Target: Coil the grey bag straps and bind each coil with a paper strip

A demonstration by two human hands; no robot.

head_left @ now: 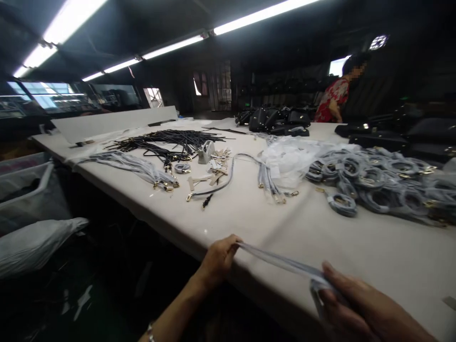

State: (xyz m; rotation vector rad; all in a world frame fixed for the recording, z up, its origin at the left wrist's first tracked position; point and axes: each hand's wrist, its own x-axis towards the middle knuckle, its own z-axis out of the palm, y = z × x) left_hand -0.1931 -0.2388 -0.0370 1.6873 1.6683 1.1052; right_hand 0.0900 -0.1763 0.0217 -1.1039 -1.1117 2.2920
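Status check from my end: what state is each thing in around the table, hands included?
Held gray strap: uncoiled span stretched between both hands
Left hand: pinching the held gray strap
Right hand: gripping the held gray strap
Black straps: loose, uncoiled, heaped
Gray straps at right: mostly coiled, piled
Clear plastic: crumpled
Black bags: piled
Ceiling lights: lit

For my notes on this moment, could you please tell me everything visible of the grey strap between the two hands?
The grey strap is narrow, with a cloudy sheen like plastic film. It runs nearly straight from the pinching fingers of the left hand to the right hand, near the front edge of the table. Two strands seem to run together; by the right hand, part bends downward. Blur hides finer detail, and no clasp can be made out.
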